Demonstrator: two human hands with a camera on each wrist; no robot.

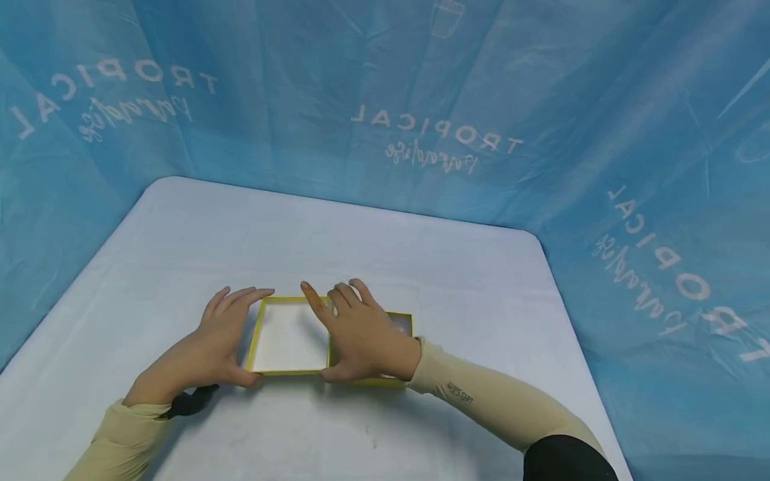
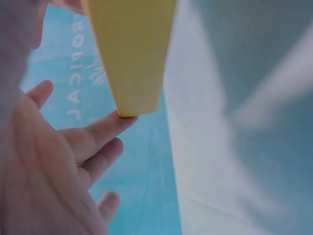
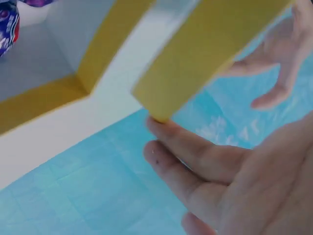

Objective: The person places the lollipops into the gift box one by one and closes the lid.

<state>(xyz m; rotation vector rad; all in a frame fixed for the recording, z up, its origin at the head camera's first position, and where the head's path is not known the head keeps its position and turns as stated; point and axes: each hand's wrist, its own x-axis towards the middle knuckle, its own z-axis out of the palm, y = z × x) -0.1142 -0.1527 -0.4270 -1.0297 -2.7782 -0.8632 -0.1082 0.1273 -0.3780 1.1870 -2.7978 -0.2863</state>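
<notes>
A shallow yellow-edged box lid [image 1: 290, 334] with a white inside lies between both hands in the head view. My left hand [image 1: 212, 342] grips its left side, thumb at the near corner and a fingertip at the far corner; that fingertip meets the yellow side wall [image 2: 134, 58] in the left wrist view. My right hand [image 1: 368, 339] spans the lid's right side, thumb near and a finger at the far corner. Under the right hand stands a second yellow-edged box [image 1: 412, 325], partly hidden. Inside it, the right wrist view shows part of a shiny blue packet [image 3: 7, 27].
A white-covered table [image 1: 337, 234] carries both pieces. Blue curtains [image 1: 313, 87] printed with mirrored white lettering hang behind it and at both sides. A black strap [image 1: 194, 401] is on the left wrist.
</notes>
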